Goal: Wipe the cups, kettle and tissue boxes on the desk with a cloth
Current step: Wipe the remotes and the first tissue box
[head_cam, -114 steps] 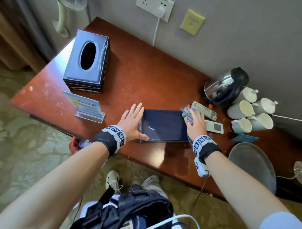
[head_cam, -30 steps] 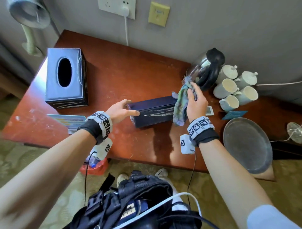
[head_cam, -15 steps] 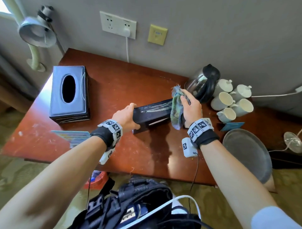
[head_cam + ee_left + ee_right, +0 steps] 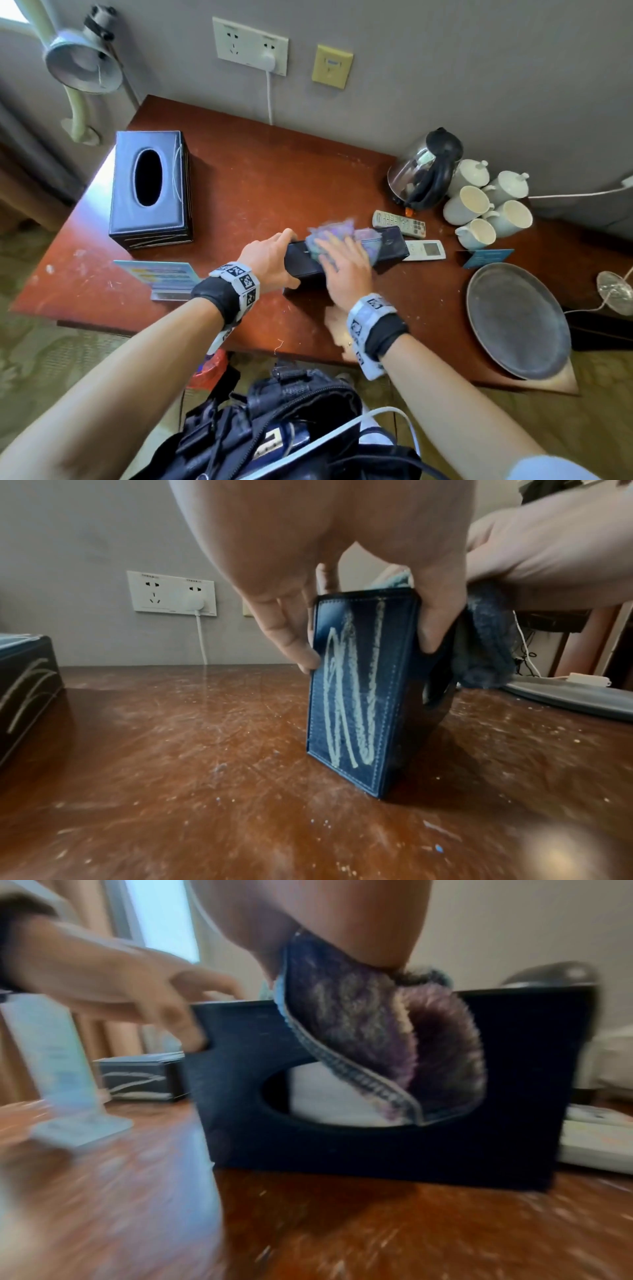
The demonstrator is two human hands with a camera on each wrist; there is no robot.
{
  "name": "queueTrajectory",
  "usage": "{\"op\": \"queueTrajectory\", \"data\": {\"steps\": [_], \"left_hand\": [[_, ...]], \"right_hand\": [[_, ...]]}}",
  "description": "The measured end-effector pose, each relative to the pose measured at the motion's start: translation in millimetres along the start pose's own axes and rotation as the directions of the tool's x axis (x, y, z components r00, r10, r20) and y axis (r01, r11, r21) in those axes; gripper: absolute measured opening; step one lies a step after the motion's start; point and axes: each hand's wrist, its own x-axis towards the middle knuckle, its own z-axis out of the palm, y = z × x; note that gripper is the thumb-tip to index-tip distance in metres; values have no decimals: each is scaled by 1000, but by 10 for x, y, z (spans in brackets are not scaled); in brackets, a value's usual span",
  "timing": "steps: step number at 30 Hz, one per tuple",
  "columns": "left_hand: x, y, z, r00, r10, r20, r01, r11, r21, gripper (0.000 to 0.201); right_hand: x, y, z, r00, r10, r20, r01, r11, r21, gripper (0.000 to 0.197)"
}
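Cloth point(image 4: 346, 236) moved atop one of two tissue boxes point(image 4: 394, 245) — five cups point(image 4: 474, 202).

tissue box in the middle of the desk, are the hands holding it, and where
The left hand grips the tissue box by its left end, thumb and fingers on opposite sides. The right hand presses a cloth onto its upper face.

Reddish-brown wooden desk point(image 4: 260, 178), top scuffed and flecked with pale specks. Landmark: kettle point(image 4: 426, 171) at the back right by the wall. Four white cups point(image 4: 467, 205) stand just right of it. Two remote controls point(image 4: 399, 221) lie in front of it. A dark tissue box point(image 4: 394, 245) stands on its side, left-front of the kettle. A second tissue box point(image 4: 150, 186) sits far left. A grey plate point(image 4: 517, 318) lies well in front, overhanging the desk's edge.
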Motion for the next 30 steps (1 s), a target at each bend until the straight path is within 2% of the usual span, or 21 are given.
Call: {"op": "queueTrajectory", "data": {"steps": [2,4,8,10,12,14,15,17,19,21,22,24,28,30], "left_hand": [[-18,-10,23,1000,-3,-6,3,1000,-19,79],[-48,-1,16,1000,-13,1,13,999,-30,76],[-177,73,101,999,-36,17,36,999,-25,72],[-232,111,174,998,-53,18,54,997,-59,73],[-255,130,199,998,-56,-9,55,995,-80,73],[-260,128,200,998,-51,-25,49,996,-68,74],[-263,130,200,998,-50,-30,48,997,-60,74],[-272,131,198,998,-40,-45,37,998,-56,75],[-276,125,214,998,-41,-50,38,997,-65,74],[-281,126,217,998,-49,-40,45,996,-77,73],[-283,131,218,998,-53,-35,50,995,-84,73],[-278,119,231,998,-62,-33,59,993,-107,74],[-277,44,242,998,-59,14,60,979,-197,82],[-289,-23,248,996,-85,11,84,959,-272,84]], "right_hand": [[-69,-7,44,991,-120,62,122,992,-23,40],[-11,231,-48,989,-140,50,143,987,-68,38],[117,751,-353,991,132,26,-131,991,-39,40],[143,779,-397,980,199,-7,-199,980,-4,37],[120,601,-320,964,249,-95,-248,969,16,32],[44,296,-179,968,181,-173,-175,983,46,29],[-39,156,-106,984,105,-143,-100,994,45,29],[-194,59,-57,1000,-23,6,23,1000,21,35],[-150,287,-180,997,-58,60,59,998,-21,38],[-36,609,-358,996,84,25,-83,996,-24,36],[24,744,-444,985,174,-1,-174,985,9,35],[101,871,-525,959,280,-35,-276,957,83,36],[82,685,-408,925,360,-122,-343,928,145,33],[29,551,-326,934,330,-137,-322,943,81,32]]}}
